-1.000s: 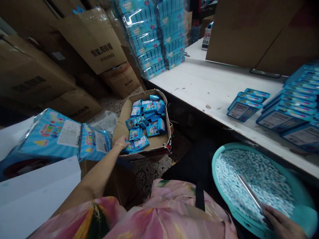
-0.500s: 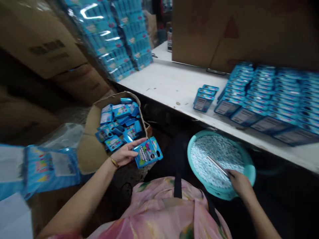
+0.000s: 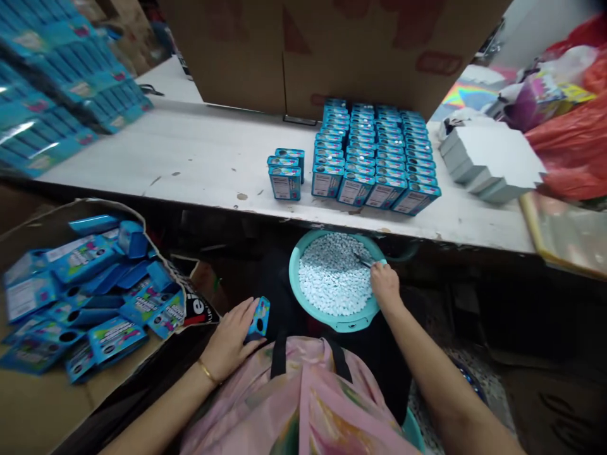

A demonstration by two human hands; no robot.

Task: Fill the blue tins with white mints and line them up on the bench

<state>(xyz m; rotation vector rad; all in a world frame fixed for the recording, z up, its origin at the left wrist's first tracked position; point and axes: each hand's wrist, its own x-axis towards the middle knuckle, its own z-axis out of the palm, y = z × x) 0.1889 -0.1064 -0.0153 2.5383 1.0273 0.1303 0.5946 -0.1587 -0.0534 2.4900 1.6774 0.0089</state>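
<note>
My left hand (image 3: 228,341), with a gold bracelet at its wrist, is closed around a small blue printed box (image 3: 260,317) in front of my lap. The box stands with its narrow top, which has a dark round spot, facing up. On the right, my right hand (image 3: 386,287) grips the handle of a metal utensil, perhaps a spoon (image 3: 363,260). Its far end rests among small white pellets (image 3: 332,281), so its shape is hidden. The pellets fill a turquoise basin (image 3: 294,278) close to my knees.
An open carton (image 3: 142,221) of loose blue boxes stands at left. On the white table (image 3: 199,164), several rows of upright blue boxes (image 3: 374,158) stand beside a smaller group (image 3: 285,177). A big cardboard box (image 3: 246,57), white stacked cartons (image 3: 493,155) and wrapped blue packs (image 3: 71,76) surround them.
My view has turned right. My left hand has brought the blue box from beside the carton toward the basin and tipped it upright. The right hand still holds the metal utensil in the pellets.
</note>
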